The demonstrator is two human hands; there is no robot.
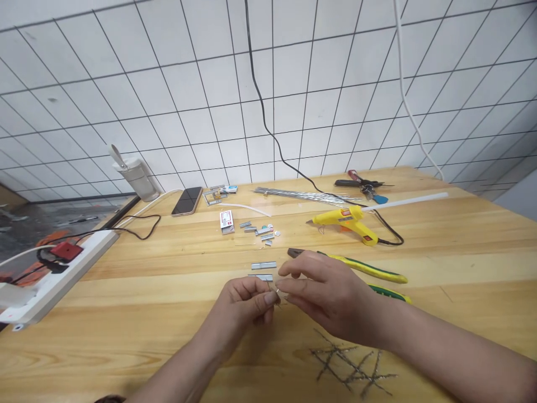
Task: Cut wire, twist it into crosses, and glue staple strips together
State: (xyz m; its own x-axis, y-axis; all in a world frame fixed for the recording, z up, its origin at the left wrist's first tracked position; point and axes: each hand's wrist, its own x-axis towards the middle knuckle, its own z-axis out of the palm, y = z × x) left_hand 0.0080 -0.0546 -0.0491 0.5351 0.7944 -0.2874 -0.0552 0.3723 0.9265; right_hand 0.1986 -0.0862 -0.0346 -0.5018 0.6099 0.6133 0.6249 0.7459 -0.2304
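My left hand [247, 305] and my right hand [323, 294] meet above the wooden table [168, 291], fingertips pinched together on a small metal piece [277, 293], too small to name. Just beyond them lie two strips of staples [263, 265]. Pliers with yellow-green handles [361, 267] lie right behind my right hand. A glued lattice of thin metal sticks [352, 366] lies on the table in front of my right wrist.
A yellow glue gun [350, 219] with its black cord lies at mid-right. Behind it lie a bundle of metal rods [302, 196], a staple box [227, 220], loose staples, a phone [187, 201] and a white power strip [50, 274] on the left edge.
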